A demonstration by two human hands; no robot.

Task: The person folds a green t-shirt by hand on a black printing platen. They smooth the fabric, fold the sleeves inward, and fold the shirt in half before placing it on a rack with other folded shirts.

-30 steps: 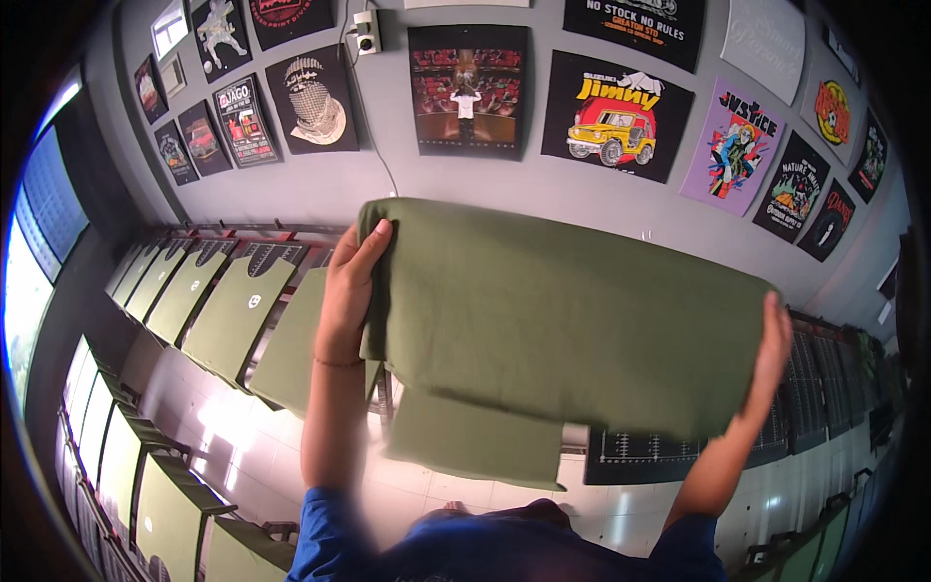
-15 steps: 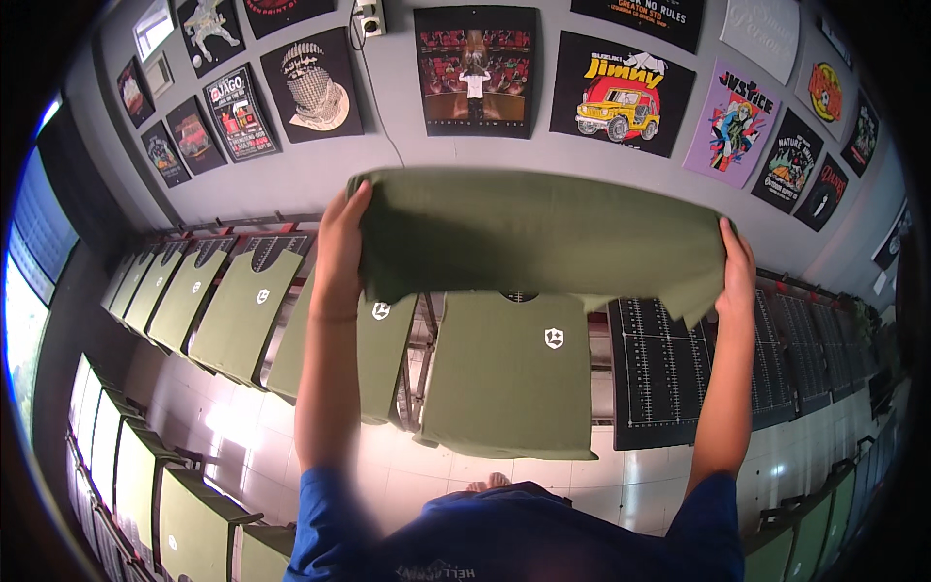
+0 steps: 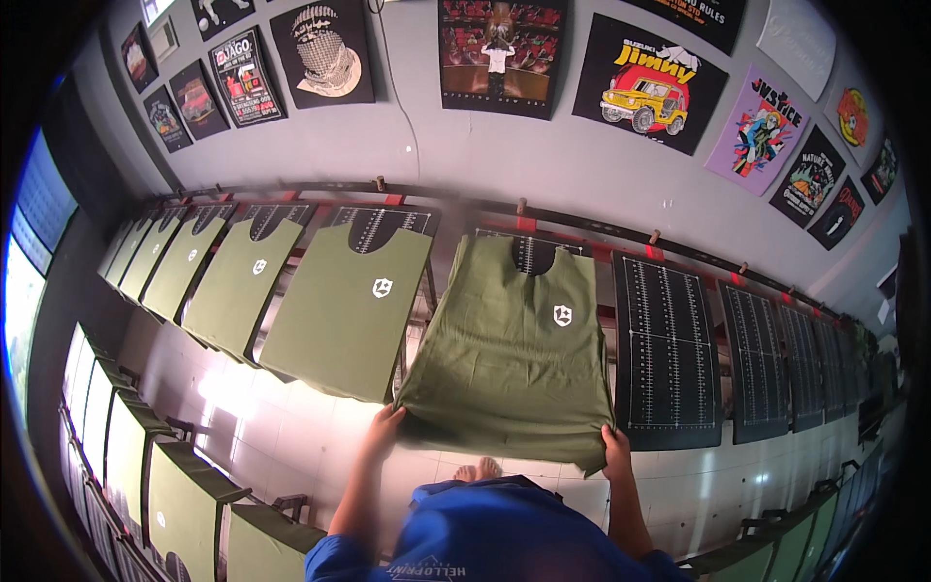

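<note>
A green cloth panel [image 3: 485, 369] with a white shield emblem [image 3: 562, 315] and a rounded neck cut-out lies over a black board marked with white rulers [image 3: 531, 254]. Its lower half is wrinkled. My left hand [image 3: 384, 429] grips the near left corner of the panel, fingers closed on the edge. At the near right corner, my right hand [image 3: 616, 451] pinches the cloth. Between the two hands the near edge sags slightly beyond the board. Most of the board is hidden under the cloth.
On the left, several similar green panels [image 3: 339, 310] cover a row of boards. Bare black ruled boards [image 3: 667, 349] continue to the right. A rail [image 3: 601, 226] runs along the wall behind. More covered boards [image 3: 179, 485] stand lower left, beside the tiled floor [image 3: 281, 436].
Both hands have come down and toward me from high over the far end of the board. The raised cloth has dropped; wrinkled green cloth now stretches between my hands at the near edge.
</note>
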